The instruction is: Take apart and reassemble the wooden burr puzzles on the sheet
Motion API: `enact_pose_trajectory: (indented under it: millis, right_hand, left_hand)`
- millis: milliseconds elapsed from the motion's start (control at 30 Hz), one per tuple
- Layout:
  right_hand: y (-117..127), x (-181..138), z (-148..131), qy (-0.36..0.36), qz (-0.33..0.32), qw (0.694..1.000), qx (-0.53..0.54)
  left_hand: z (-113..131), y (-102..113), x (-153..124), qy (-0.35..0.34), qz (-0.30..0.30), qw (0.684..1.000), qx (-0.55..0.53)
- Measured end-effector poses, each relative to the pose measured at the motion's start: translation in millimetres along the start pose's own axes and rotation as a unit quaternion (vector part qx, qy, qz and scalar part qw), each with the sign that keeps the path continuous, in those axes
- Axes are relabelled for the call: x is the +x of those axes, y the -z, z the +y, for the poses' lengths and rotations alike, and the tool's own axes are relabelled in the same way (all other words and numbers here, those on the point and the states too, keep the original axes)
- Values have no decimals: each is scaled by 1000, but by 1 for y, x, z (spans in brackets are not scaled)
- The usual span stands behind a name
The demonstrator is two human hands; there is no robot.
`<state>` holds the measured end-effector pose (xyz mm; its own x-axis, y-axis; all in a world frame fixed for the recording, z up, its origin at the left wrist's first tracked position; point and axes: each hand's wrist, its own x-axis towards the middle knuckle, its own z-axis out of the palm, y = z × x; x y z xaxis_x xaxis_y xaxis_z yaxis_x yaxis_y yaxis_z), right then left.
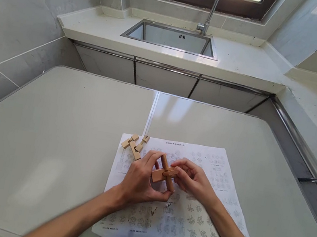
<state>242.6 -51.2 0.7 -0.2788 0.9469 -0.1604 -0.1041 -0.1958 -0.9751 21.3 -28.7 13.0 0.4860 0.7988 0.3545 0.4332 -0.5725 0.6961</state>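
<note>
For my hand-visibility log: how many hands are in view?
2: the left hand grips the joined wooden blocks; the right hand touches their right end. No others show.

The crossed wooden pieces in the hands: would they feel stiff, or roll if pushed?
The crossed wooden pieces would probably feel stiff, being solid-looking bars. They seem unlikely to roll if pushed, as their ends jut out in different directions. They might slip apart, since no fastener shows where they cross.
</note>
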Motion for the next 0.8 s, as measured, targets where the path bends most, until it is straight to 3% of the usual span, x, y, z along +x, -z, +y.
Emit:
enact_pose_trajectory:
  millis: [267,600,700,800]
  right_hand:
    - [4,-2,-6,0,-42,999,-12]
    - [7,-4,-3,24,-25,998,45]
    - [7,-4,-2,24,12,994,102]
    - [7,-1,-3,45,108,985,131]
  left_hand:
    - [3,2,1,-35,24,999,-3]
    - [-3,3,2,-6,1,1000,-17]
    - [-3,4,3,6,-4,1000,-24]
    - [-3,4,2,19,-18,999,-41]
